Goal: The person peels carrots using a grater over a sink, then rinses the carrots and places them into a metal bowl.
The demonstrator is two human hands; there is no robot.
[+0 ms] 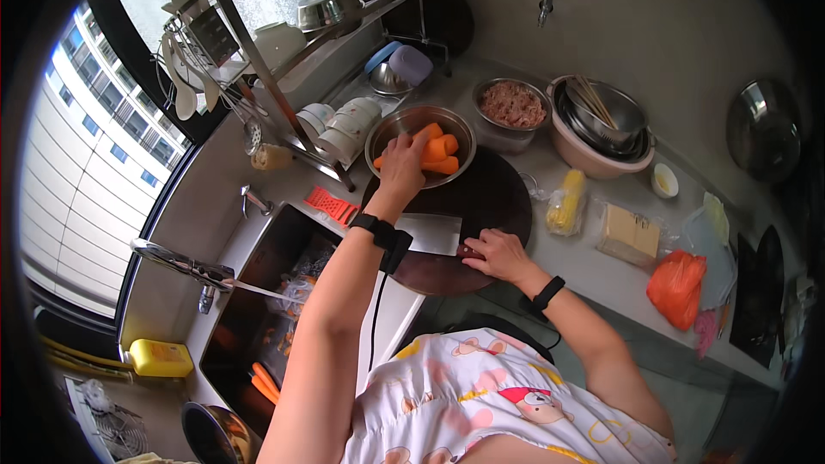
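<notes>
My left hand (402, 164) reaches into a round metal bowl (465, 167) and touches peeled carrot pieces (437, 148); whether its fingers grip one cannot be told. The bowl stands at the far left edge of a dark round cutting board (496, 196). A cleaver (438, 234) lies flat on the board, its blade pointing left. My right hand (497, 254) is at the cleaver's dark handle, fingers curled around it.
Left are a sink (258, 316) holding carrots and plastic bags, a faucet (187, 264) and a metal dish rack (277, 84). Minced meat (512, 104) in a bowl, stacked basins (599, 167), bagged corn (567, 206) and a red plastic bag (677, 289) stand behind and right.
</notes>
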